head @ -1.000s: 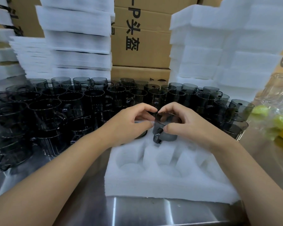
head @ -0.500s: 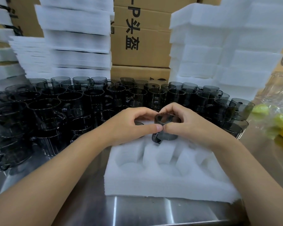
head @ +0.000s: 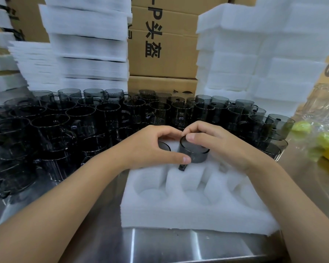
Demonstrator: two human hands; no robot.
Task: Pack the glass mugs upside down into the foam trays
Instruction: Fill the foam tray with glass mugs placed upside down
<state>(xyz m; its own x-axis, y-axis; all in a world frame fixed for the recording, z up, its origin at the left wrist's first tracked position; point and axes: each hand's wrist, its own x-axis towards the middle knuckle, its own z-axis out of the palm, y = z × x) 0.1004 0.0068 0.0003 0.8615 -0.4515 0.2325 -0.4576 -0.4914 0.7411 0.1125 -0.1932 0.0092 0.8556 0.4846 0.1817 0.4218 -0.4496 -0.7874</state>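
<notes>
Tray up front, mugs massed behind.
The foam tray (head: pixel 198 211) sat on the table (head: pixel 179 247) nearest the camera, with an upturned mug (head: pixel 195 154) in its far row and a second mug (head: pixel 164 147) just left of it. Loose mugs (head: pixel 65 130) crowded behind and leftward; foam stacks (head: pixel 87 44) flanked cardboard boxes (head: pixel 163 44) at the back.

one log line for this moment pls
left grip: holds smoky grey glass mug, upside down in back-row slot | right grip: holds same mug | white foam tray: front-row slots empty
</notes>
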